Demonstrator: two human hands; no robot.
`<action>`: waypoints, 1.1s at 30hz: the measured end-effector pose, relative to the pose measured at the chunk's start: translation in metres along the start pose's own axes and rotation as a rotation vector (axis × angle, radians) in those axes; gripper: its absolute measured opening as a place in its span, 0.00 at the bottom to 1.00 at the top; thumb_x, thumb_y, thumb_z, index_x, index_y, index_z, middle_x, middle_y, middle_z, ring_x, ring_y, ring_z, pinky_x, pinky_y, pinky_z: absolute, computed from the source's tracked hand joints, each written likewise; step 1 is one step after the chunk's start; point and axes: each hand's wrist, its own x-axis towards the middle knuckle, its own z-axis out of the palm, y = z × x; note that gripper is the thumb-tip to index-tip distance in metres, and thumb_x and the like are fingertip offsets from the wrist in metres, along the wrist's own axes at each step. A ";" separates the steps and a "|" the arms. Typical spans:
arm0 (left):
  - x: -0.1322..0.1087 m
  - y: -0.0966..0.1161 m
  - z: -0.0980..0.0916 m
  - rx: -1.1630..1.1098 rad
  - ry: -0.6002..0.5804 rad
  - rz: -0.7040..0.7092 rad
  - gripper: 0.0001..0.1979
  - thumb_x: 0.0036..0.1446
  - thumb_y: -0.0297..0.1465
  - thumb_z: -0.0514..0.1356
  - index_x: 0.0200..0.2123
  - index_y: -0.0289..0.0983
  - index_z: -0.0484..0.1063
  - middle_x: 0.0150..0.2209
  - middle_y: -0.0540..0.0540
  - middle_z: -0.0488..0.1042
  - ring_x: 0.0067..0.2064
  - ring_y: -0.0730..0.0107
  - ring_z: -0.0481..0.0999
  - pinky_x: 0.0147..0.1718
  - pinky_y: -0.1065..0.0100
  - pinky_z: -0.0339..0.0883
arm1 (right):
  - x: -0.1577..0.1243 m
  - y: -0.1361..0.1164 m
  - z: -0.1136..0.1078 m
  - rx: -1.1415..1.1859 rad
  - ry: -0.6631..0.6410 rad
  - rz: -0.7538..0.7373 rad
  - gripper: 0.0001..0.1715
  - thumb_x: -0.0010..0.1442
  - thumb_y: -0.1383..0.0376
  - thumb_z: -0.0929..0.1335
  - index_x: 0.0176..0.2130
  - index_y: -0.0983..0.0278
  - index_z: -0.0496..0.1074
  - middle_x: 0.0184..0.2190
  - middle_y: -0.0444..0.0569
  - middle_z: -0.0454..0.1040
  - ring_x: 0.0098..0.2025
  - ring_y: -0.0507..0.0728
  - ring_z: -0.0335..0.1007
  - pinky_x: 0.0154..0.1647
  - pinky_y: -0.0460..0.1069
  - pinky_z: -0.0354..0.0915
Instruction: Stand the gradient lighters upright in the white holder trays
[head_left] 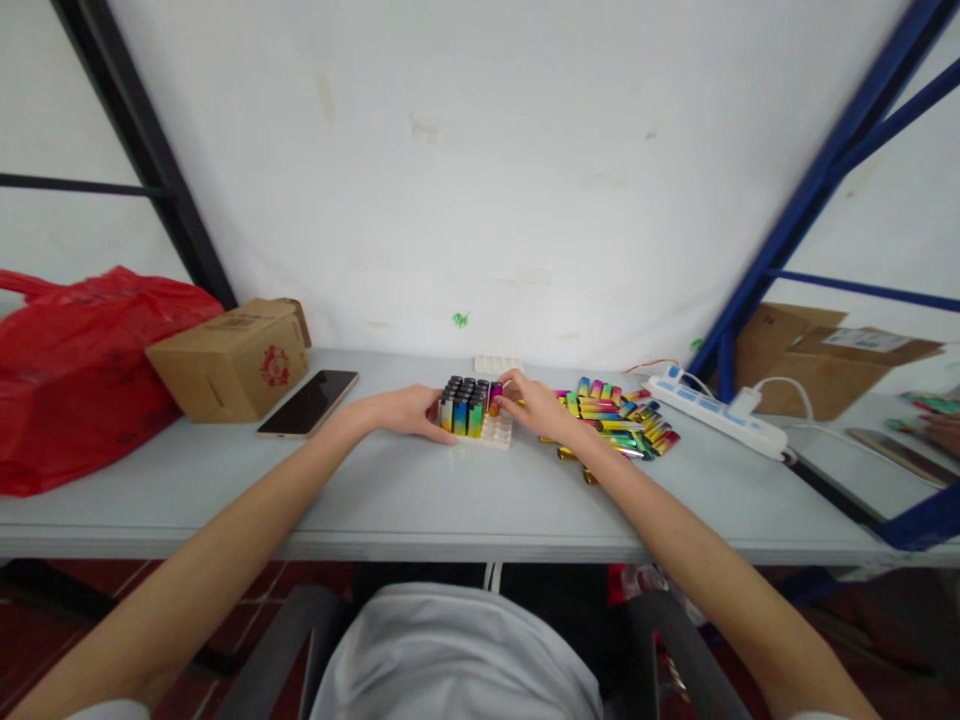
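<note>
Plenty of stuff is packed around the work, honestly. To the left, a red plastic bag (97, 370), a cardboard box (232, 370) and a smartphone (309, 402) are lined up; to the right, a white power strip (720, 415) is laid slantwise beyond a loose pile of metallic tubes (611, 420). That pile is the main thing in the way, since it's crossed by the right forearm.

Counts: two white trays can be made out, the front tray (496, 432) between the hands and a back tray (499, 363) by the wall. Three upright tubes (461, 418) are seen in the near row, with more black-topped ones packed behind; the pile is too jumbled to be counted.

One purple-and-orange tube (495, 396) is pinched by the right hand (536, 405) at the front tray's right side. The left hand (412, 408) is curved along the left side, thumb and fingers spread.

A wide strip of grey tabletop is left between that tray and the table's front edge (450, 540).
</note>
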 end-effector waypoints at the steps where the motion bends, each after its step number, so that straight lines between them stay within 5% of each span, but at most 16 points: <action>1: 0.000 0.000 0.000 0.005 0.004 0.004 0.33 0.45 0.58 0.64 0.42 0.36 0.72 0.34 0.46 0.76 0.33 0.64 0.74 0.30 0.69 0.62 | 0.000 0.001 -0.004 -0.001 -0.012 -0.007 0.12 0.67 0.61 0.65 0.49 0.61 0.66 0.39 0.50 0.80 0.40 0.56 0.76 0.44 0.50 0.67; 8: 0.000 0.001 0.000 0.020 0.007 -0.015 0.33 0.45 0.58 0.64 0.43 0.36 0.72 0.35 0.45 0.77 0.34 0.63 0.74 0.30 0.69 0.64 | -0.008 0.035 -0.038 -0.362 -0.008 0.049 0.13 0.68 0.66 0.63 0.46 0.67 0.75 0.46 0.58 0.78 0.47 0.59 0.74 0.54 0.54 0.64; 15: -0.002 0.006 -0.002 0.009 -0.001 -0.032 0.31 0.46 0.56 0.64 0.42 0.37 0.72 0.36 0.46 0.78 0.35 0.63 0.75 0.31 0.69 0.64 | -0.015 0.071 -0.043 -0.565 -0.186 0.189 0.16 0.61 0.71 0.68 0.49 0.68 0.77 0.47 0.60 0.79 0.49 0.62 0.74 0.55 0.52 0.64; 23: -0.003 0.007 -0.003 0.012 -0.003 -0.017 0.31 0.47 0.55 0.64 0.45 0.37 0.71 0.37 0.46 0.77 0.35 0.64 0.75 0.32 0.69 0.64 | -0.009 0.068 -0.050 -0.561 0.003 0.146 0.11 0.63 0.66 0.68 0.44 0.66 0.79 0.42 0.58 0.76 0.44 0.60 0.71 0.49 0.52 0.64; 28: -0.002 0.006 -0.002 0.012 -0.003 -0.002 0.32 0.47 0.56 0.64 0.44 0.37 0.71 0.37 0.46 0.77 0.36 0.63 0.75 0.33 0.69 0.64 | -0.005 0.052 -0.052 -0.289 0.354 0.179 0.16 0.65 0.54 0.68 0.40 0.65 0.74 0.31 0.49 0.75 0.35 0.56 0.69 0.41 0.50 0.63; 33: -0.001 0.001 0.000 0.037 0.004 -0.006 0.33 0.46 0.58 0.64 0.42 0.35 0.72 0.36 0.45 0.77 0.36 0.62 0.75 0.32 0.68 0.64 | -0.003 0.041 -0.043 0.344 0.349 0.291 0.26 0.61 0.42 0.66 0.32 0.62 0.66 0.21 0.41 0.69 0.21 0.50 0.62 0.26 0.47 0.60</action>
